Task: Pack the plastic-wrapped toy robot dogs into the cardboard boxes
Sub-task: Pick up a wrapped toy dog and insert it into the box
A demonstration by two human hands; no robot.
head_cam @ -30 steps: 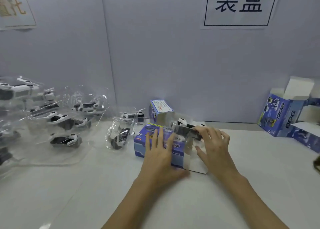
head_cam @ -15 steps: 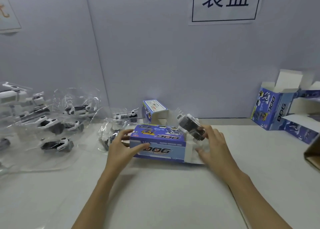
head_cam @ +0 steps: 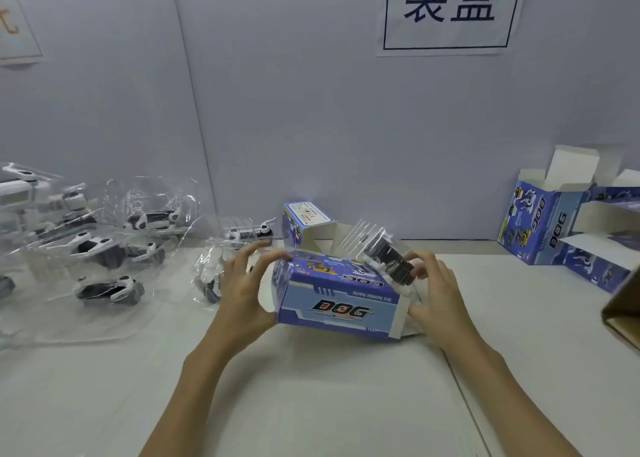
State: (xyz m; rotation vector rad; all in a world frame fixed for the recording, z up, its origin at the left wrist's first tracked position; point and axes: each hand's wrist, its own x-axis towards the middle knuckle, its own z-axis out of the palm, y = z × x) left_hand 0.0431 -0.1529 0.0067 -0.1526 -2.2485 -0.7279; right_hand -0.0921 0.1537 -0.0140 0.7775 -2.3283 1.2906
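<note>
White table [head_cam: 311, 404] carries wrapped toy dogs [head_cam: 107, 288] and boxes [head_cam: 540, 228].

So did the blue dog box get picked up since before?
Yes. The blue box lay flat on the table before; now the left hand has tipped its left end up, closer to the box standing behind.

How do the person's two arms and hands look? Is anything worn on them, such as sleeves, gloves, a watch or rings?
Both forearms are bare as far as the picture shows them; no sleeve edge is in view. The left hand and the right hand wear no gloves. No watch, bracelet or ring is visible on either wrist or on the fingers that show. The fingernails look short and unpainted.
</note>
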